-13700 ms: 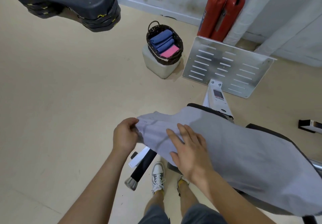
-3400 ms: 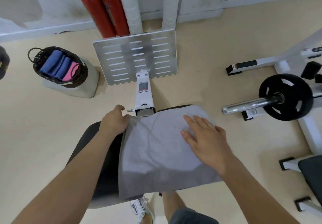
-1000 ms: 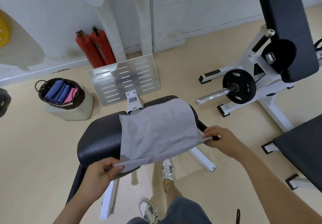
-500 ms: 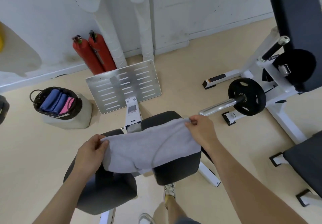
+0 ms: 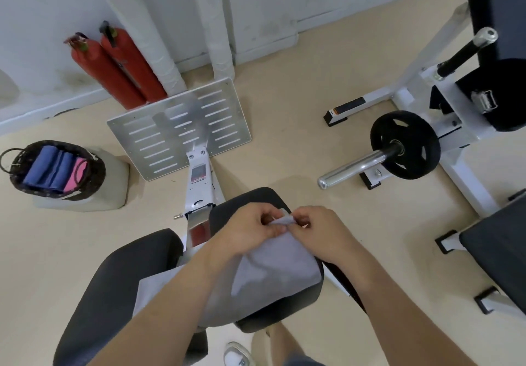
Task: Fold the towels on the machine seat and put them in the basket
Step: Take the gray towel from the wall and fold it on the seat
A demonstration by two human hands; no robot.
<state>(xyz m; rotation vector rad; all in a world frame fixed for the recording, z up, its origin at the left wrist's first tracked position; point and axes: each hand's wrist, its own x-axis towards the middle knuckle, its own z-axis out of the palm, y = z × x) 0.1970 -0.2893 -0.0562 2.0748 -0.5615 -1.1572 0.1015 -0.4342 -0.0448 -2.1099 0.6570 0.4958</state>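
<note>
Both hands, wide apart at the ends of the grey towel (image 5: 276,269) half a second ago, now meet over the machine seat (image 5: 236,209): left hand (image 5: 249,230) and right hand (image 5: 320,230) pinch its corners together, forearms converging, the doubled cloth draping toward the person. The basket (image 5: 95,163) sits well apart to the far left, nearer the left hand.
</note>
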